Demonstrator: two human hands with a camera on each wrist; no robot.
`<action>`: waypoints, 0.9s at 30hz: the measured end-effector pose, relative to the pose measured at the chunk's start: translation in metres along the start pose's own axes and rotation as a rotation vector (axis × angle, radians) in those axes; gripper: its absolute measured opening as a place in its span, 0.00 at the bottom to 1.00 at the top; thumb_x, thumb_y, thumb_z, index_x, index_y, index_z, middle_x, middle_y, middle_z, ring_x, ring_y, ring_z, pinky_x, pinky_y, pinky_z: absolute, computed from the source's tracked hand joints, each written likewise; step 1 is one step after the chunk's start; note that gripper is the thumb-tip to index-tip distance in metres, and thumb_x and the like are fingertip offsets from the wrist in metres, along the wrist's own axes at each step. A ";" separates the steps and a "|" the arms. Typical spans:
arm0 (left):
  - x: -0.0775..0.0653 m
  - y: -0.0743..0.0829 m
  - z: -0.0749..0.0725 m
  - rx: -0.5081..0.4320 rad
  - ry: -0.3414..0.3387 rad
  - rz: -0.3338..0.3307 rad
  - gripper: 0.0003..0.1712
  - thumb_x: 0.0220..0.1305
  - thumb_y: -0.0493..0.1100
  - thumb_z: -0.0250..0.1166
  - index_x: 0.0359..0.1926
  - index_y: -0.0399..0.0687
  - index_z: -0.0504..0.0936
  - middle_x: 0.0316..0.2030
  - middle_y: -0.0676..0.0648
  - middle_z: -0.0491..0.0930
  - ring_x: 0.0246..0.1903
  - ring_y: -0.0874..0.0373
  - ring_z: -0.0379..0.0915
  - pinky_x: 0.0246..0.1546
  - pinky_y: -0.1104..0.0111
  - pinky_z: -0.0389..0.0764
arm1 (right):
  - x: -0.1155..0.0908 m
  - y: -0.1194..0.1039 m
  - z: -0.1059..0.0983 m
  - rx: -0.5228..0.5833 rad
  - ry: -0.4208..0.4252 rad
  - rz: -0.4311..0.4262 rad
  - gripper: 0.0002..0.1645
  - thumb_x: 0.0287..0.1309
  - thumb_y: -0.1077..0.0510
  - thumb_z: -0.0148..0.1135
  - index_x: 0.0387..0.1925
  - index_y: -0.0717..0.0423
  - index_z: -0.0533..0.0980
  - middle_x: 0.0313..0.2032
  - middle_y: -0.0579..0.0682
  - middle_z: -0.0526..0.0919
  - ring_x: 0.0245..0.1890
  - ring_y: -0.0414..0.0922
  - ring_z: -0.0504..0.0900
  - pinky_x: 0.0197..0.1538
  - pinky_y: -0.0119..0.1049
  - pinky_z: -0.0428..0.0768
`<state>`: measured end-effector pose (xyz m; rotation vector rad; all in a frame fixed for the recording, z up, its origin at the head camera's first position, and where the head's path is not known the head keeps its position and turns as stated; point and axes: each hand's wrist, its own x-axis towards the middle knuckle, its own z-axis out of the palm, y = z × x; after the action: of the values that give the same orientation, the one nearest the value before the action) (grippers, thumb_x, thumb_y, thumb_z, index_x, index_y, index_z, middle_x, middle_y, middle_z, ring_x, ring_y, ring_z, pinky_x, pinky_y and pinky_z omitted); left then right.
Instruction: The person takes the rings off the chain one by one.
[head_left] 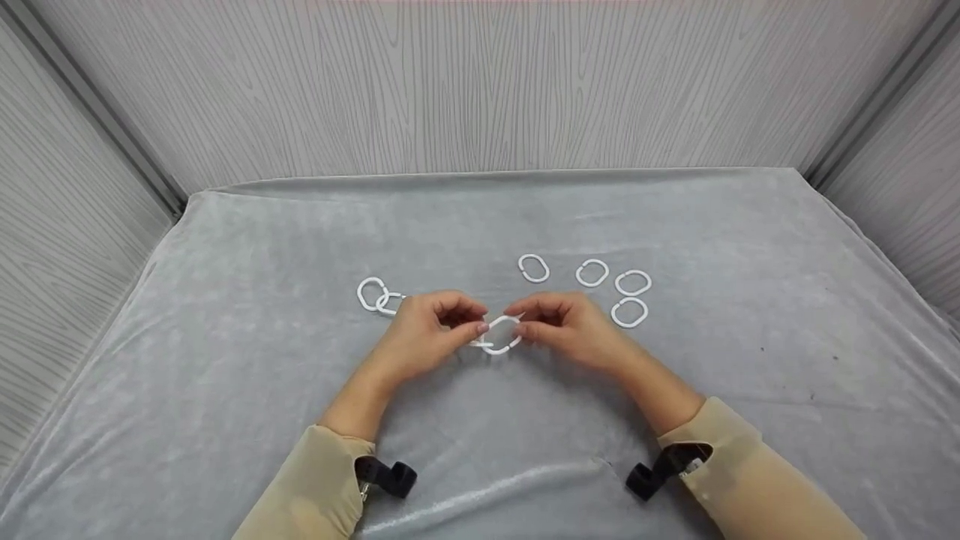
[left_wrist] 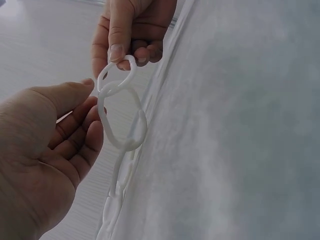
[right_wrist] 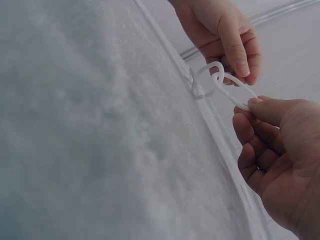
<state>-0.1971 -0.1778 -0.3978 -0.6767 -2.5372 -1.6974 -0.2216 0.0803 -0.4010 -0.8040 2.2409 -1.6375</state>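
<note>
My right hand (head_left: pixel 574 330) pinches a white plastic chain link (head_left: pixel 501 351) between thumb and fingers, over the cloth in front of me. A larger-looking white link (left_wrist: pixel 102 117) hooks through it, and more links (left_wrist: pixel 116 172) trail below in the left wrist view. Close on the link's other side is my left hand (head_left: pixel 427 330), thumb and fingertips right at its edge with a gap between them. Two joined links (head_left: pixel 370 294) lie on the cloth beyond the left hand, which partly hides one of them.
Several loose white links lie right of centre: one single link (head_left: pixel 534 268), another link (head_left: pixel 592 274), and a close pair with a lower link (head_left: pixel 629 313). Grey velvety cloth (head_left: pixel 300 240) covers the table. Wood-grain panels (head_left: pixel 480 90) stand behind and at both sides.
</note>
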 end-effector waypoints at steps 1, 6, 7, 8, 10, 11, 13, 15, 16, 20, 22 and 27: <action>0.000 -0.001 -0.001 0.007 0.002 0.000 0.09 0.66 0.36 0.75 0.44 0.35 0.90 0.35 0.50 0.89 0.36 0.58 0.82 0.42 0.68 0.81 | 0.000 0.000 0.000 -0.002 0.009 0.002 0.14 0.68 0.67 0.69 0.53 0.66 0.85 0.38 0.57 0.90 0.34 0.39 0.84 0.39 0.29 0.81; 0.000 -0.003 -0.007 0.022 -0.003 -0.005 0.09 0.65 0.36 0.75 0.44 0.36 0.90 0.35 0.51 0.89 0.35 0.58 0.81 0.40 0.68 0.79 | 0.001 0.001 -0.002 -0.002 0.058 0.014 0.14 0.67 0.67 0.68 0.53 0.67 0.85 0.36 0.55 0.89 0.33 0.38 0.83 0.39 0.29 0.81; 0.000 -0.003 -0.008 0.019 -0.008 -0.005 0.09 0.65 0.36 0.75 0.44 0.36 0.90 0.35 0.51 0.88 0.36 0.57 0.81 0.40 0.69 0.79 | 0.001 0.001 -0.003 0.000 0.067 0.016 0.14 0.67 0.67 0.68 0.53 0.67 0.85 0.36 0.54 0.89 0.33 0.38 0.83 0.39 0.29 0.81; 0.000 -0.003 -0.008 0.019 -0.015 -0.004 0.09 0.64 0.36 0.75 0.44 0.36 0.90 0.34 0.51 0.88 0.36 0.57 0.81 0.40 0.69 0.79 | 0.001 0.001 -0.003 -0.001 0.076 0.017 0.15 0.67 0.67 0.68 0.53 0.67 0.84 0.35 0.55 0.89 0.33 0.38 0.83 0.40 0.29 0.81; 0.000 -0.004 -0.010 0.015 -0.026 0.002 0.10 0.64 0.36 0.76 0.44 0.36 0.90 0.35 0.50 0.88 0.36 0.57 0.82 0.40 0.69 0.79 | 0.001 0.001 -0.004 -0.004 0.093 0.019 0.15 0.67 0.67 0.69 0.53 0.68 0.84 0.34 0.55 0.88 0.33 0.38 0.83 0.40 0.29 0.81; 0.000 -0.004 -0.010 0.012 -0.033 0.001 0.10 0.64 0.37 0.76 0.44 0.36 0.90 0.35 0.49 0.88 0.37 0.56 0.82 0.40 0.69 0.79 | 0.001 0.001 -0.004 -0.004 0.101 0.018 0.15 0.67 0.67 0.69 0.53 0.68 0.84 0.34 0.55 0.88 0.33 0.38 0.83 0.40 0.29 0.81; -0.001 -0.005 -0.011 0.009 -0.039 0.001 0.10 0.64 0.37 0.76 0.44 0.36 0.90 0.36 0.48 0.88 0.37 0.55 0.82 0.40 0.68 0.79 | 0.002 0.002 -0.004 -0.004 0.111 0.015 0.15 0.66 0.68 0.69 0.53 0.68 0.84 0.33 0.56 0.87 0.32 0.39 0.83 0.39 0.29 0.81; -0.001 -0.006 -0.011 0.015 -0.039 -0.003 0.10 0.64 0.36 0.76 0.44 0.36 0.90 0.36 0.47 0.89 0.37 0.55 0.82 0.41 0.67 0.79 | 0.002 0.001 -0.004 -0.004 0.119 0.013 0.15 0.66 0.68 0.69 0.53 0.68 0.84 0.32 0.55 0.87 0.32 0.39 0.82 0.39 0.28 0.81; -0.001 -0.007 -0.011 0.021 -0.039 -0.008 0.10 0.64 0.36 0.76 0.44 0.36 0.90 0.37 0.47 0.89 0.38 0.55 0.82 0.41 0.66 0.80 | 0.002 0.001 -0.004 -0.005 0.122 0.011 0.15 0.66 0.68 0.69 0.53 0.68 0.84 0.32 0.55 0.87 0.32 0.39 0.82 0.39 0.28 0.80; -0.001 -0.008 -0.011 0.051 -0.039 -0.021 0.08 0.63 0.34 0.76 0.43 0.38 0.91 0.37 0.47 0.89 0.38 0.55 0.82 0.42 0.63 0.81 | 0.003 0.002 -0.005 0.001 0.125 0.004 0.15 0.66 0.68 0.69 0.53 0.68 0.84 0.32 0.55 0.86 0.32 0.39 0.82 0.38 0.28 0.80; -0.001 -0.009 -0.011 0.061 -0.040 -0.024 0.08 0.62 0.33 0.76 0.43 0.40 0.91 0.37 0.48 0.89 0.38 0.55 0.82 0.43 0.63 0.81 | 0.003 0.004 -0.005 0.002 0.125 0.001 0.15 0.66 0.68 0.69 0.53 0.69 0.84 0.32 0.55 0.86 0.32 0.39 0.82 0.38 0.28 0.80; 0.000 -0.009 -0.011 0.088 -0.040 -0.017 0.07 0.62 0.32 0.76 0.42 0.41 0.92 0.37 0.47 0.89 0.38 0.56 0.82 0.43 0.65 0.82 | 0.002 0.003 -0.006 0.003 0.127 0.001 0.15 0.66 0.68 0.69 0.53 0.69 0.84 0.31 0.55 0.86 0.32 0.39 0.82 0.38 0.28 0.80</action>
<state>-0.2024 -0.1903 -0.4018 -0.6913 -2.6338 -1.5826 -0.2266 0.0845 -0.4019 -0.7165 2.3221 -1.7366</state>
